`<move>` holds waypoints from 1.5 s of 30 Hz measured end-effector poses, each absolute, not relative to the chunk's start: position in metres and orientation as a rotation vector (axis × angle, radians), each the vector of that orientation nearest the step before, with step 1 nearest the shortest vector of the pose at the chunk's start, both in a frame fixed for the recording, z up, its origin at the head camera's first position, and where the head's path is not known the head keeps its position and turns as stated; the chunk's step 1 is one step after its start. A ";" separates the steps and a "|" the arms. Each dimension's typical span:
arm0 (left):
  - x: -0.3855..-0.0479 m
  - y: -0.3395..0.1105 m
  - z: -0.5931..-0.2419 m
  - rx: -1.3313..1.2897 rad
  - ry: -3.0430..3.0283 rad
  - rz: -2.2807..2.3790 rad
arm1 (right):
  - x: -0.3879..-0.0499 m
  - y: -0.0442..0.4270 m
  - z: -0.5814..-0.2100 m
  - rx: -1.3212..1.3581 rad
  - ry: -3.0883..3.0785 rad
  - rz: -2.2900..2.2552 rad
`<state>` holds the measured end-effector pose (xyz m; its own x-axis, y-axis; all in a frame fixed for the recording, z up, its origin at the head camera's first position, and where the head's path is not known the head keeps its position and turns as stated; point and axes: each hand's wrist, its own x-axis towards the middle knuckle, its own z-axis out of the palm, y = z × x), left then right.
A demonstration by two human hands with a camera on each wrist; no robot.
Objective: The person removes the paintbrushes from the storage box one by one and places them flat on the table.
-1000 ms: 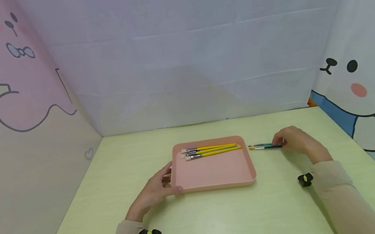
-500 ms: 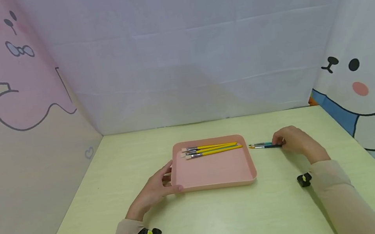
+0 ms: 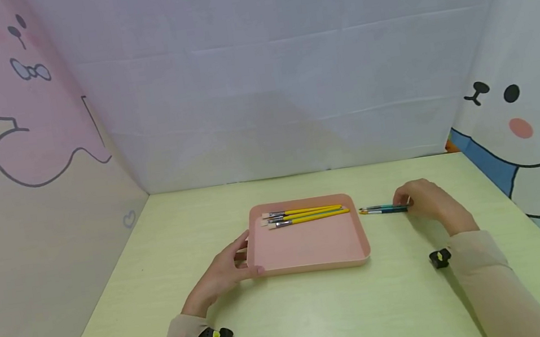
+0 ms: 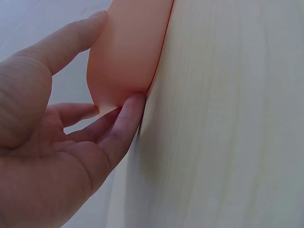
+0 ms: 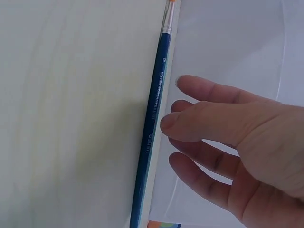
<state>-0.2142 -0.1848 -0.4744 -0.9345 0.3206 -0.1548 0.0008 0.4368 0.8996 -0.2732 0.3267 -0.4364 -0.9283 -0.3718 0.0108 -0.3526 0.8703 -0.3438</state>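
Note:
My left hand (image 3: 220, 277) holds a pink tray (image 3: 311, 248) at its near left corner. In the left wrist view, the thumb lies along one side of the tray's wall and fingertips touch the other. Several paintbrushes with yellow handles (image 3: 315, 219) lie in the back of the tray, bristles to the left. To the tray's right, a dark blue paintbrush (image 5: 153, 102) and a teal one (image 3: 376, 207) lie side by side on the table. Over their right ends is my right hand (image 3: 423, 202); the right wrist view shows its loosely bent fingers beside the blue brush, apparently apart from it.
A pale wood-look table (image 3: 310, 317) spreads around the tray. White sheeting (image 3: 280, 87) hangs behind it, with cartoon-printed panels at both sides. Each wrist carries a small black camera, one of them on the right sleeve (image 3: 479, 260).
The teal and blue brushes lie slightly closer together than a second ago. Both hands and the tray stay nearly in place; the view has shifted slightly.

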 end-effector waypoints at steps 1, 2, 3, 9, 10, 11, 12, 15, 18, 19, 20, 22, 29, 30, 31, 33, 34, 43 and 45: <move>-0.214 -0.185 -0.474 0.273 2.392 1.496 | -0.272 0.327 -0.435 -0.580 2.992 -0.532; -0.214 -0.184 -0.474 0.271 2.392 1.495 | -0.272 0.326 -0.434 -0.579 2.999 -0.535; -0.214 -0.184 -0.474 0.269 2.392 1.495 | -0.271 0.325 -0.433 -0.582 3.007 -0.537; -0.213 -0.183 -0.473 0.264 2.388 1.498 | -0.267 0.321 -0.424 -0.641 3.028 -0.557; -0.213 -0.183 -0.473 0.264 2.388 1.498 | -0.267 0.320 -0.423 -0.651 3.029 -0.561; -0.214 -0.183 -0.473 0.263 2.388 1.497 | -0.266 0.319 -0.422 -0.656 3.030 -0.567; -0.214 -0.183 -0.473 0.262 2.388 1.497 | -0.265 0.318 -0.420 -0.660 3.031 -0.570; -0.214 -0.183 -0.473 0.262 2.388 1.498 | -0.264 0.315 -0.417 -0.666 3.034 -0.585; -0.214 -0.183 -0.473 0.265 2.384 1.502 | -0.262 0.311 -0.414 -0.671 3.039 -0.598; -0.214 -0.183 -0.473 0.265 2.381 1.503 | -0.262 0.310 -0.413 -0.674 3.043 -0.600; -0.214 -0.183 -0.473 0.265 2.380 1.505 | -0.262 0.309 -0.412 -0.679 3.046 -0.599; -0.214 -0.183 -0.473 0.263 2.380 1.504 | -0.261 0.307 -0.411 -0.684 3.054 -0.598; -0.215 -0.183 -0.474 0.264 2.387 1.499 | -0.258 0.298 -0.407 -0.677 3.059 -0.621; -0.215 -0.183 -0.474 0.265 2.386 1.500 | -0.257 0.297 -0.406 -0.679 3.061 -0.625; -0.215 -0.183 -0.474 0.264 2.385 1.501 | -0.257 0.295 -0.406 -0.687 3.064 -0.624; -0.215 -0.183 -0.474 0.263 2.384 1.501 | -0.257 0.293 -0.406 -0.693 3.071 -0.623; -0.215 -0.183 -0.474 0.262 2.384 1.502 | -0.257 0.292 -0.406 -0.689 3.075 -0.622; -0.214 -0.182 -0.474 0.249 2.389 1.499 | -0.253 0.278 -0.405 -0.725 3.092 -0.634; -0.214 -0.182 -0.474 0.246 2.386 1.500 | -0.253 0.274 -0.405 -0.747 3.093 -0.639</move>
